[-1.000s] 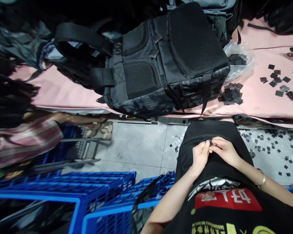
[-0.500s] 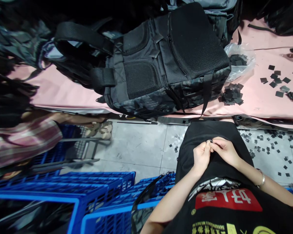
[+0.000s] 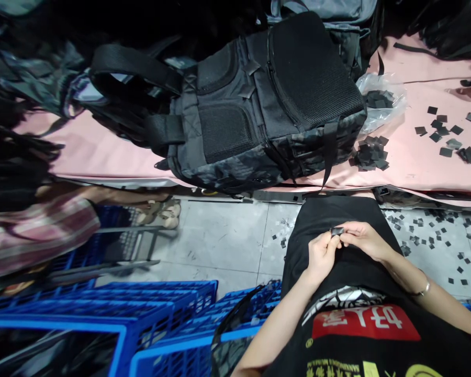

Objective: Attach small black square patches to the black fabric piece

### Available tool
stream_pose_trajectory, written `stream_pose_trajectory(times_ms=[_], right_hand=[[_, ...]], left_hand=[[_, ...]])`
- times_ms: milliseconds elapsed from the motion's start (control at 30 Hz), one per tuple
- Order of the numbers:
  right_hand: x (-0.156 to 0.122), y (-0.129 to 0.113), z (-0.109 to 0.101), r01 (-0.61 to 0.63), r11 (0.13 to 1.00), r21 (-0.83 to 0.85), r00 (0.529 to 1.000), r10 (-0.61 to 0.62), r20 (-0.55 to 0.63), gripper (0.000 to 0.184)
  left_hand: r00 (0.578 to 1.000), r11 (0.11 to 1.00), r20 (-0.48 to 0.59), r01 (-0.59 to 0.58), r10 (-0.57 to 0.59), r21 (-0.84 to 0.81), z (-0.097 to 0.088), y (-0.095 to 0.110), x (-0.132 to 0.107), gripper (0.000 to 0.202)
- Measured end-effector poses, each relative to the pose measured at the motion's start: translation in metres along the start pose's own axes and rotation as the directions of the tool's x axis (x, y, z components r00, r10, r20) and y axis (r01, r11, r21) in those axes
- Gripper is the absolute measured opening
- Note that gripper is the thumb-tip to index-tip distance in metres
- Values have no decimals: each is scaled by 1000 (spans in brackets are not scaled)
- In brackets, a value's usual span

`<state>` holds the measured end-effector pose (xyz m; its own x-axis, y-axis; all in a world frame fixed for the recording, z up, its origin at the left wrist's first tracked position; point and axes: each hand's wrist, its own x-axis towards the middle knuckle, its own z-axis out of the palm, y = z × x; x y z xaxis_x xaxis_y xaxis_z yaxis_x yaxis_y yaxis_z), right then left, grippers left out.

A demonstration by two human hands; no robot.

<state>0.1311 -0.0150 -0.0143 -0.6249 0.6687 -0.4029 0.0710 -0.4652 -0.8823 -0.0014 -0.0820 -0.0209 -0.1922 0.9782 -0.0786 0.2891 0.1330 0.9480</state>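
Observation:
Over my black-clad lap, my left hand (image 3: pixel 322 252) and my right hand (image 3: pixel 363 240) meet fingertip to fingertip. Between them they pinch a small dark square patch (image 3: pixel 337 231), its flat face now showing above the fingers. Both hands are closed on it. In front of me on the pink tabletop lies a black camouflage backpack (image 3: pixel 227 131), its mesh back panel facing up and straps toward the left. Right of it a pile of dark square patches (image 3: pixel 371 154) sits beside a clear plastic bag (image 3: pixel 382 102) holding more of them.
More patches (image 3: pixel 441 128) are scattered on the pink table (image 3: pixel 408 167) and over the floor (image 3: pixel 220 235). Blue crates (image 3: pixel 172 303) stand at my left and behind. A co-worker's plaid-clothed body (image 3: pixel 43 225) is at the left. Other bags (image 3: pixel 349 15) are heaped along the back.
The small patch between my fingers has turned so that its flat face shows. My hands have parted slightly; the backpack has stayed in place.

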Motion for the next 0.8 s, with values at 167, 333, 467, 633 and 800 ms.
stream_pose_trajectory(times_ms=[167, 333, 467, 633, 800], right_hand=[[1, -10, -2, 1, 993, -118, 1000, -3, -17, 28], [-1, -13, 1, 108, 844, -526, 980, -180, -88, 10], [-2, -10, 5, 136, 716, -685, 947, -298, -124, 21], [1, -4, 3, 102, 762, -640, 961, -243, -135, 34], [6, 6, -5, 102, 858, -503, 982, -166, -85, 40]], left_hand=[[998, 995, 23, 56, -54, -77, 2, -2, -1, 41], [993, 990, 42, 117, -114, -81, 3, -5, 1, 45], [980, 975, 73, 191, -183, -117, 2, -3, 3, 44], [969, 919, 23, 240, -245, -313, 1, 3, 7, 23], [926, 738, 141, 366, -351, -567, 1, 6, 7, 29]])
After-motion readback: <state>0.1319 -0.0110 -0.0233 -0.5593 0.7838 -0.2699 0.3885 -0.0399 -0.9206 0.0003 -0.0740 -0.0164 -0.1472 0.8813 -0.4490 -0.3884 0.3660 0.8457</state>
